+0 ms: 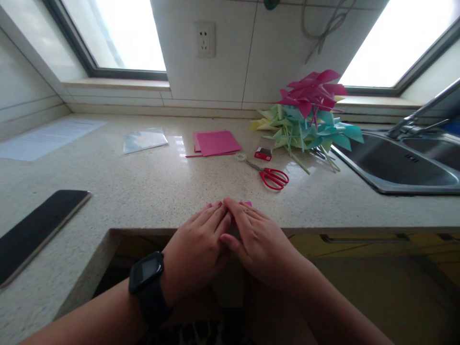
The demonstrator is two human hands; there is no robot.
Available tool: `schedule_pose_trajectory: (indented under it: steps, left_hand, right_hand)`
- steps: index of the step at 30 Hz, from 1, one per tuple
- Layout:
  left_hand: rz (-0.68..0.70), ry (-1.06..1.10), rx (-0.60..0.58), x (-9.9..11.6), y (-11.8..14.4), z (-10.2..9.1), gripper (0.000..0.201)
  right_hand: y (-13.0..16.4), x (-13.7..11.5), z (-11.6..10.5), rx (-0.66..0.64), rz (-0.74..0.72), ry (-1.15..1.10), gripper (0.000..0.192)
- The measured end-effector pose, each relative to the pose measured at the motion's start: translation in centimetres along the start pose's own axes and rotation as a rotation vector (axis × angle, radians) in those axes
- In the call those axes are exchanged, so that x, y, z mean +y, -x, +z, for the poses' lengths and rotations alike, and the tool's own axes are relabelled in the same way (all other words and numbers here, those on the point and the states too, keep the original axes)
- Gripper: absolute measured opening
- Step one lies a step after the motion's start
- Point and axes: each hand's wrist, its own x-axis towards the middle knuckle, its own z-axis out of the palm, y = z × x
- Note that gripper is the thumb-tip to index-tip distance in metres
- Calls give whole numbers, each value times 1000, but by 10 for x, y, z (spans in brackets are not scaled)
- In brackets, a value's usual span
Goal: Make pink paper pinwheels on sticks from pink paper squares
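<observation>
A pink paper lies at the counter's near edge, mostly hidden under both hands. The left hand and right hand press it flat, fingers extended, gripping nothing. Red scissors lie just beyond.

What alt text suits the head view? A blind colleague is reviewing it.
Two bare hands, left hand and right hand, press flat on a mostly hidden pink paper sheet at a speckled stone countertop's edge. Beyond lie red-handled scissors, stacked pink paper squares and colourful paper pinwheels.
</observation>
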Motion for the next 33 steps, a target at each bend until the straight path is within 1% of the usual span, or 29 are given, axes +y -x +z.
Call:
schedule_pose_trajectory:
  steps: [3,9,13,16,23,26,28,30,31,33]
  left_hand:
    - [6,-21,7,-2,0,-1,53]
    - [-26,-98,4,-3,1,-6,50]
    - [-44,-107,8,-3,0,-8,48]
    - [-47,-112,9,-3,0,-9,47]
    - [-48,-131,-9,1,-2,-12,46]
    - [-55,-165,-27,5,-2,-11,45]
    - [-82,-198,-30,7,-2,-10,43]
    - [-124,-227,-34,10,-2,-8,42]
    - [-144,-236,-33,11,-1,-8,43]
    - [-164,-240,-28,15,0,-7,44]
  right_hand:
    - [2,4,-1,-21,37,10,69]
    - [14,16,-15,-35,63,19,73]
    - [23,24,-19,-38,138,31,77]
    - [24,26,-20,-40,177,36,74]
    - [22,23,-17,4,170,53,64]
    - [27,27,-14,72,172,68,64]
    - [32,26,-13,175,187,76,64]
    - [37,21,-13,277,166,68,60]
    - [39,17,-13,304,134,64,59]
    - [40,7,-10,292,73,77,59]
